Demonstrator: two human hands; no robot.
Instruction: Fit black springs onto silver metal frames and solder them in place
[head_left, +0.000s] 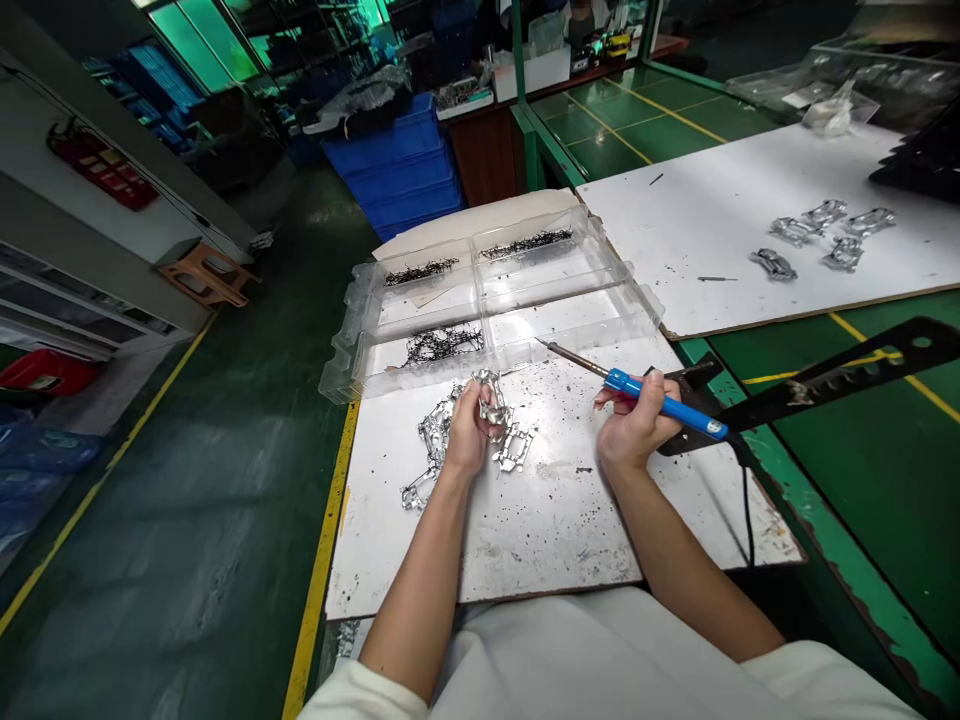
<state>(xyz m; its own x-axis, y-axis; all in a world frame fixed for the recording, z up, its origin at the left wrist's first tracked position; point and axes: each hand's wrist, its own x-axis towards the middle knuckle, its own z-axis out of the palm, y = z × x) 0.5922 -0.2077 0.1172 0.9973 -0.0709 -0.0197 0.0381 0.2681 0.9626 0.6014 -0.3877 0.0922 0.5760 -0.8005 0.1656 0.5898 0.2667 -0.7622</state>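
My right hand point(636, 425) is closed around the blue handle of a soldering iron point(637, 390), whose metal tip points up and to the left over the white board. In my left hand point(470, 430) is a small shiny silver frame part point(492, 397), gripped between thumb and fingers. Several similar silver frame parts point(435, 430) lie on the board, to the left of and beneath that hand. One more silver frame point(515, 447) rests just to its right. The iron's tip and the held part are apart.
Beyond my hands, a clear plastic divided tray point(480, 345) holds thin black pieces point(444, 345) in several compartments. A black slotted metal bar point(832, 385) juts in at right. More silver parts point(844, 255) lie on the farther white board point(712, 225). Blue crates point(397, 160) are stacked behind.
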